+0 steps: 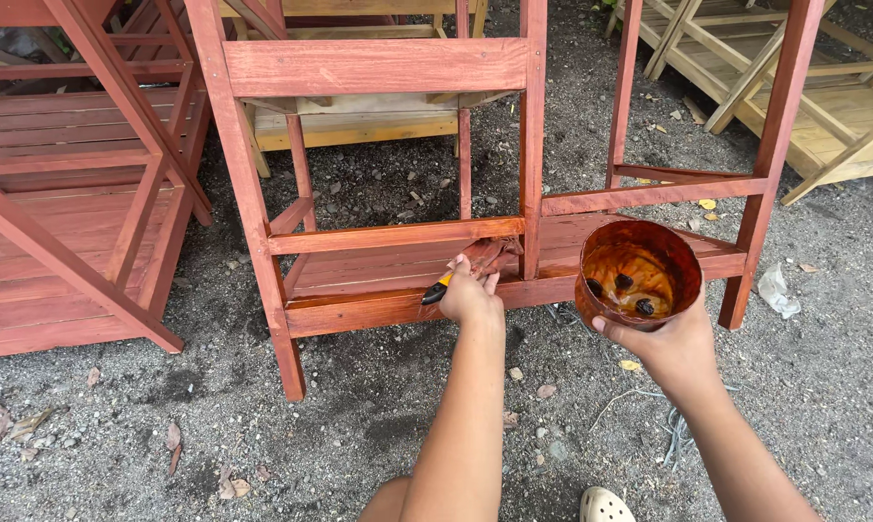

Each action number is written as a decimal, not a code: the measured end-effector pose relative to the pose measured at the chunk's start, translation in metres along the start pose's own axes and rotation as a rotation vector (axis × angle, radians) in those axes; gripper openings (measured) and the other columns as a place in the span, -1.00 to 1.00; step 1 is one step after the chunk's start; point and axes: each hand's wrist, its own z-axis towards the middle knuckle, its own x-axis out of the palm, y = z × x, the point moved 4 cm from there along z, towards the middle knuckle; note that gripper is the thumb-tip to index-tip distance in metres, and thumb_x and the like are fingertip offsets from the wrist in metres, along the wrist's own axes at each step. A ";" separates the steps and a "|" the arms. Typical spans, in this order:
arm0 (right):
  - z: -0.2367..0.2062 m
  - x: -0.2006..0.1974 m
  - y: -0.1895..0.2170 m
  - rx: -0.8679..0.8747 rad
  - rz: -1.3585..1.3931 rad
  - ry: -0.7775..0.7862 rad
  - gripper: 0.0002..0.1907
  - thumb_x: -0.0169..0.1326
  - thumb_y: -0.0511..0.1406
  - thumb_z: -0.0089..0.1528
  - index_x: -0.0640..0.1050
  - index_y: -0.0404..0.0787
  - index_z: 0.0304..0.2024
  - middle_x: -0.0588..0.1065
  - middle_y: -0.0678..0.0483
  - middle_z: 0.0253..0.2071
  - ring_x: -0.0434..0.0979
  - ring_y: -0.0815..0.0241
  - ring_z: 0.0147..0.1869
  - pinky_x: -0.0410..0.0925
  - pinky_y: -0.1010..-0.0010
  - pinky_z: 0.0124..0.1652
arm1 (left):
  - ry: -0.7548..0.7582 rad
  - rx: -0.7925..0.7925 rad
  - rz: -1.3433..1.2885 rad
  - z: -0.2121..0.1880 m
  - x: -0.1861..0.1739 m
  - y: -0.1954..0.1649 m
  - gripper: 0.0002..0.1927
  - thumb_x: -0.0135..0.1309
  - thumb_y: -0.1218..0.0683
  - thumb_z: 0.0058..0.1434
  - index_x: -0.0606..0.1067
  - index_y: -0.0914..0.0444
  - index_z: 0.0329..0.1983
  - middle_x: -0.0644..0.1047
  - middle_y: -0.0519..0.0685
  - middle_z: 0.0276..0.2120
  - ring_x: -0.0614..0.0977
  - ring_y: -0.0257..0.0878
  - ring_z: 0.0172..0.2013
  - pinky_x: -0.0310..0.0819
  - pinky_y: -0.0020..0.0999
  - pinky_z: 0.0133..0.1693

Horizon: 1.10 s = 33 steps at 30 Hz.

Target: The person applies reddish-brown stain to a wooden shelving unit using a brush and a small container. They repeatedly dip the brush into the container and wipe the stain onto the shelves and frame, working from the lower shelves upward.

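Brush (439, 287) sits in the left hand (470, 298), fingers clenched round the yellow-and-black handle; its stained bristle end, with what looks like a rag, lies against the underside of the lower rail (393, 236) of the red-brown wooden frame (376, 66). Right hand (670, 346) grips the stain bowl (637, 274) from beneath, held level just right of the frame's middle post (532, 145), over gravel ground (359, 445). Bowl is low: orange-brown liquid, a few dark lumps. Shelf boards (378, 275) behind the rail already look coated and wet. For this step, my take: stroke along the grain, light load, wipe drips off the rail's bottom edge, keep the bowl flat and close. Unstained pale frames (842, 126) stand well apart at top right, stained ones (69, 193) to the left.
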 end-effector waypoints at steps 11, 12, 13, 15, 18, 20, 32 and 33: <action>-0.003 -0.009 -0.005 0.056 0.031 0.017 -0.12 0.46 -0.30 -0.12 0.37 -0.33 0.21 0.54 -0.06 0.11 0.58 0.10 0.19 0.45 0.26 0.16 | 0.048 -0.009 0.024 -0.011 0.006 0.009 -0.85 0.12 0.19 0.28 0.50 0.30 -0.10 0.59 0.07 -0.18 0.70 -0.04 -0.22 0.67 -0.01 -0.13; -0.003 -0.008 -0.006 0.079 0.014 0.025 -0.13 0.47 -0.31 -0.13 0.40 -0.32 0.20 0.56 -0.06 0.10 0.59 0.10 0.18 0.45 0.26 0.15 | 0.090 0.021 0.115 -0.015 0.004 0.002 -0.85 0.11 0.20 0.27 0.50 0.29 -0.10 0.60 0.06 -0.19 0.71 -0.05 -0.24 0.67 -0.02 -0.14; -0.002 -0.007 -0.006 0.055 -0.003 0.017 -0.11 0.47 -0.31 -0.13 0.37 -0.33 0.20 0.54 -0.06 0.11 0.57 0.10 0.19 0.44 0.26 0.16 | 0.128 0.051 0.207 -0.018 0.003 -0.008 -0.85 0.10 0.21 0.27 0.50 0.28 -0.10 0.61 0.06 -0.20 0.71 -0.06 -0.25 0.67 -0.03 -0.16; -0.003 -0.007 -0.004 0.017 -0.035 0.008 -0.06 0.49 -0.31 -0.15 0.33 -0.35 0.22 0.51 -0.07 0.13 0.55 0.09 0.22 0.42 0.26 0.18 | 0.142 0.106 0.246 -0.022 0.001 -0.024 -0.85 0.13 0.23 0.24 0.50 0.28 -0.13 0.60 0.06 -0.22 0.70 -0.07 -0.28 0.66 0.00 -0.20; -0.002 -0.007 -0.005 0.017 -0.046 -0.015 -0.01 0.49 -0.30 -0.16 0.29 -0.36 0.24 0.49 -0.07 0.14 0.53 0.09 0.22 0.41 0.27 0.17 | 0.113 0.269 0.320 -0.024 0.006 -0.034 -0.87 0.15 0.23 0.22 0.47 0.26 -0.18 0.60 0.02 -0.22 0.69 -0.12 -0.29 0.68 -0.04 -0.25; -0.001 -0.007 -0.005 0.013 -0.017 -0.010 -0.04 0.48 -0.30 -0.13 0.30 -0.35 0.25 0.50 -0.07 0.16 0.53 0.09 0.24 0.41 0.27 0.19 | 0.124 0.299 0.319 -0.022 0.011 -0.028 -0.86 0.16 0.24 0.21 0.44 0.26 -0.21 0.59 0.03 -0.22 0.69 -0.13 -0.30 0.71 -0.07 -0.29; 0.008 0.011 -0.008 0.070 -0.064 -0.032 0.02 0.49 -0.32 -0.15 0.24 -0.29 0.27 0.46 -0.10 0.19 0.47 0.05 0.30 0.35 0.22 0.24 | 0.389 0.436 1.004 -0.012 0.040 -0.039 -0.85 0.28 0.20 0.11 0.53 0.38 -0.41 0.58 -0.02 -0.53 0.62 -0.22 -0.61 0.56 -0.28 -0.63; 0.010 0.011 -0.010 0.090 -0.076 -0.043 0.01 0.50 -0.32 -0.14 0.24 -0.29 0.26 0.46 -0.09 0.19 0.47 0.05 0.30 0.35 0.21 0.24 | 0.369 0.468 1.011 -0.014 0.043 -0.039 -0.84 0.27 0.20 0.12 0.52 0.39 -0.40 0.59 0.01 -0.53 0.63 -0.20 -0.62 0.55 -0.29 -0.64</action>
